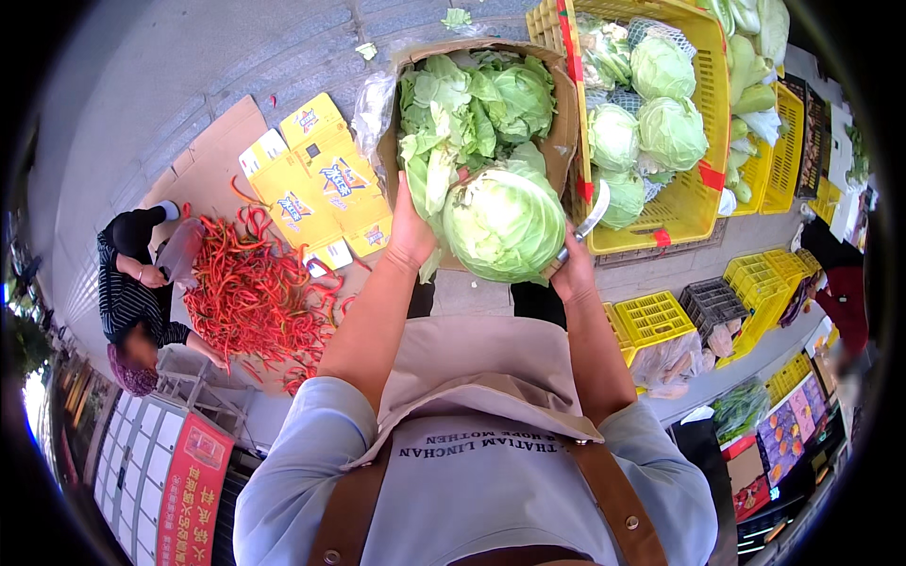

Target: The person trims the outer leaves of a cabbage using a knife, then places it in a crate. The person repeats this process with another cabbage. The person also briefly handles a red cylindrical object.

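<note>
My left hand grips the left side of a large pale green cabbage, held above the near edge of a cardboard box. Loose outer leaves fill that box. My right hand sits at the cabbage's lower right and holds a knife, its blade pointing up along the cabbage's side. Both forearms come up from the lower edge over my beige apron.
A yellow crate of trimmed cabbages stands right of the box. More yellow crates lie at the right. On the left, a crouching person sorts a pile of red chillies beside flattened yellow cartons.
</note>
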A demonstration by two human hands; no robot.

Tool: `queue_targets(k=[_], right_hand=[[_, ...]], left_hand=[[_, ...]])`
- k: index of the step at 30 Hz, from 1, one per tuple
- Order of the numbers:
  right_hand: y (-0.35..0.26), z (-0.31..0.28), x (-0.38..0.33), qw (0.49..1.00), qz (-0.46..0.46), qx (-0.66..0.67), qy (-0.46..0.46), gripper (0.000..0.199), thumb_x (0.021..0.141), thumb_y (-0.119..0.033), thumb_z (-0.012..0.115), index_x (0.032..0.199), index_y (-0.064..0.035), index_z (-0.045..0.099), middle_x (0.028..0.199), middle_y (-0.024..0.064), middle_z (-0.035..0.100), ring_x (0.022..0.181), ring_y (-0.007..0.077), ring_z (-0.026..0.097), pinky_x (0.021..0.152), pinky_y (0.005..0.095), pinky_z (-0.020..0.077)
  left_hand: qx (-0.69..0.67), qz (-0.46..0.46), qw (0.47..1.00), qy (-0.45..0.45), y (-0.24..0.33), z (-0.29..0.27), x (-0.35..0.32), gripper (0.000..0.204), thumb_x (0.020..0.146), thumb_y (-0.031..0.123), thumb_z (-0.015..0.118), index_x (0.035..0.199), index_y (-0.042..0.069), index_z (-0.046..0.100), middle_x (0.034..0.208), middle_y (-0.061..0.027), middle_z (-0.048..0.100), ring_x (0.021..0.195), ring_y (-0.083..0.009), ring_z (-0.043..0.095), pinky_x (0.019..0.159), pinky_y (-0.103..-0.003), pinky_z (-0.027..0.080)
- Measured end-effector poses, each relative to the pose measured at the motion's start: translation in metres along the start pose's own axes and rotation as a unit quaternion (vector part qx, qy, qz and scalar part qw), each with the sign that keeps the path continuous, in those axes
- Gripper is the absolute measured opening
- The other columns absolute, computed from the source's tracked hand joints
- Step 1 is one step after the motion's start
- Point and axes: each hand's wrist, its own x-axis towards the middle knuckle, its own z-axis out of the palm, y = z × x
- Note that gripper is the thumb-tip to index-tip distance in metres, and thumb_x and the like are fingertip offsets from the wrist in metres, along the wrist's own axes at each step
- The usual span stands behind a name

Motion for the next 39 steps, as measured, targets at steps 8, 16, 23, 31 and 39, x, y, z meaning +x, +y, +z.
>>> queue_targets(k=[8,16,23,31,39], right_hand=[[-0.028,0.009,-0.075,0.967,0.066,0.205,-0.136,0.046,0.088,-0.028,0.045,0.125,-0.0002,0.041,0.124,0.0163,0.048,0.113,0.0299,0.048,0.096,0.0441,0.0385],[0.000,0.027,-0.112,0.979,0.088,0.130,-0.127,0.027,0.085,-0.017,0.055,0.110,-0.0079,0.051,0.110,0.0087,0.056,0.102,0.0204,0.054,0.091,0.0360,0.0439],[-0.013,0.026,-0.190,0.961,0.168,0.063,-0.212,0.027,0.088,-0.024,0.052,0.111,-0.0086,0.051,0.113,0.0098,0.054,0.109,0.0226,0.050,0.089,0.0394,0.0447],[-0.066,0.063,-0.268,0.847,-0.032,-0.513,-0.137,0.030,0.083,-0.027,0.058,0.099,-0.0028,0.050,0.092,0.0132,0.056,0.080,0.0249,0.055,0.066,0.0353,0.0451],[-0.086,0.101,-0.315,0.616,-0.409,-0.610,-0.284,0.041,0.076,-0.015,0.062,0.114,-0.0068,0.049,0.090,0.0121,0.057,0.081,0.0302,0.053,0.070,0.0379,0.0425]], left_hand=[[0.013,-0.102,0.963,-0.250,0.067,0.124,-0.098,0.080,0.085,0.064,0.022,0.136,0.003,0.022,0.136,-0.0223,0.030,0.124,-0.0288,0.036,0.102,-0.041,0.028],[0.105,-0.072,0.992,0.021,0.025,0.107,-0.145,0.057,0.090,0.048,0.035,0.129,0.006,0.038,0.127,-0.0103,0.046,0.114,-0.0243,0.047,0.098,-0.039,0.037],[0.268,-0.248,0.925,-0.104,0.087,0.126,-0.157,0.048,0.083,0.034,0.051,0.117,0.001,0.049,0.113,-0.0144,0.056,0.098,-0.0219,0.057,0.087,-0.035,0.045],[0.319,-0.342,0.884,-0.003,0.082,0.126,-0.193,0.026,0.080,0.026,0.053,0.087,0.004,0.063,0.081,-0.0075,0.066,0.067,-0.0153,0.063,0.066,-0.028,0.052],[0.544,-0.087,0.831,0.078,0.089,0.148,-0.219,0.045,0.076,0.035,0.058,0.103,0.000,0.051,0.092,-0.0119,0.059,0.077,-0.0166,0.059,0.070,-0.031,0.049]])
